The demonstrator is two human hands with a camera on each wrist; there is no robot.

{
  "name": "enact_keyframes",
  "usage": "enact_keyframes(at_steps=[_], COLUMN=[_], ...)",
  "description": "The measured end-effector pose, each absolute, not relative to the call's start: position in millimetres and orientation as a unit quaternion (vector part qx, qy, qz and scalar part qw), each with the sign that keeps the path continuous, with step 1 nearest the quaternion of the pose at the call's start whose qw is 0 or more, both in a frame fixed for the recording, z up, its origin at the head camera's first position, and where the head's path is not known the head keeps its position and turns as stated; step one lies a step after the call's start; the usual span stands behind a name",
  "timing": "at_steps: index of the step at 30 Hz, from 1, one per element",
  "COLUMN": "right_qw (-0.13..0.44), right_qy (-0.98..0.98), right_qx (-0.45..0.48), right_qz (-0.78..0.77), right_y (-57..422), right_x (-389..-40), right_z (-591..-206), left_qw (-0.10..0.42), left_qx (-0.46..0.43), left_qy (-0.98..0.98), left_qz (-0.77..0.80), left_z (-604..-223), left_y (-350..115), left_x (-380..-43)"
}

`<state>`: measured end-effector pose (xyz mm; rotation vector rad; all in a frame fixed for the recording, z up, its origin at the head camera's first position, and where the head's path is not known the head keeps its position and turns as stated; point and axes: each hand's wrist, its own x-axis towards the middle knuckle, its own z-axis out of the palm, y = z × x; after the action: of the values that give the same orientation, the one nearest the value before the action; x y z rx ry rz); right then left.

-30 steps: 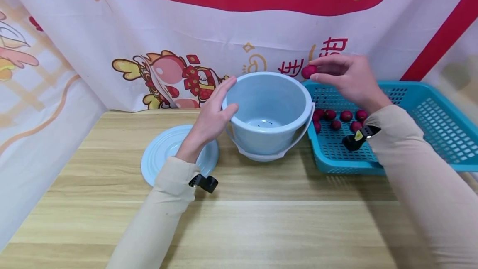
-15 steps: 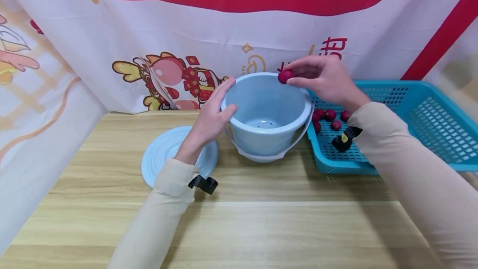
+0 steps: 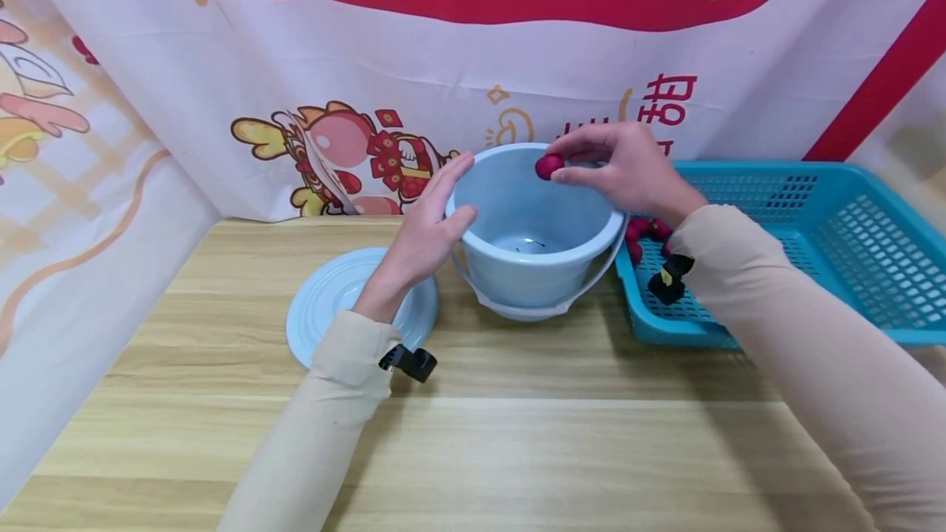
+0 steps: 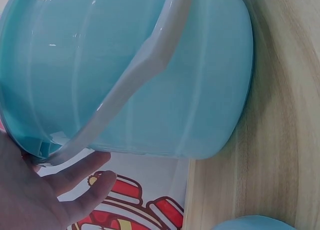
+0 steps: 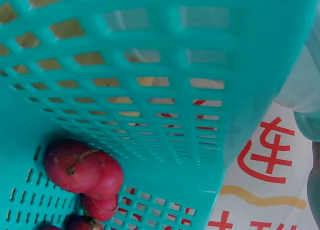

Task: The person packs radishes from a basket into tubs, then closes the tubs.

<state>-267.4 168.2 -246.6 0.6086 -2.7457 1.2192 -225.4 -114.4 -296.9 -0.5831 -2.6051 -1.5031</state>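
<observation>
A light blue bucket with a pale handle stands upright on the table. My left hand rests on its left rim, fingers straight and thumb over the edge; the left wrist view shows some fingers beside the bucket's outer wall. Between thumb and fingertips, my right hand pinches a round red radish over the bucket's opening, near the back right rim. Inside the bucket, the floor shows small dark marks. Several more radishes lie in a teal basket to the right, partly hidden by my right wrist.
A round light blue lid lies flat on the wooden table, left of the bucket and partly under my left forearm. Behind everything hangs a printed cloth. The basket's left wall stands close beside the bucket.
My right hand has carried the radish leftward and slightly down, from above the basket's left edge to over the bucket's opening. The left hand has stayed on the rim.
</observation>
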Motion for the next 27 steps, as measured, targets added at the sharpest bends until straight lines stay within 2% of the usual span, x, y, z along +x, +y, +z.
enact_keyframes(at_steps=[7, 16, 27], right_qw=[0.042, 0.046, 0.069], right_qy=[-0.907, -0.916, -0.915], right_qx=[0.204, 0.206, 0.24], right_qz=[0.366, 0.342, 0.316], right_y=[166.2, 163.0, 160.7], right_x=[-269.8, -272.8, -275.1], right_z=[-247.3, -252.0, -254.7], left_qw=[0.047, 0.022, 0.016], left_qx=[-0.206, -0.219, -0.229], left_qy=[-0.854, -0.851, -0.844], left_qz=[-0.476, -0.478, -0.485], left_z=[-298.2, -298.4, -298.5], left_y=[-115.3, -118.4, -121.1], left_x=[-226.4, -226.7, -226.6])
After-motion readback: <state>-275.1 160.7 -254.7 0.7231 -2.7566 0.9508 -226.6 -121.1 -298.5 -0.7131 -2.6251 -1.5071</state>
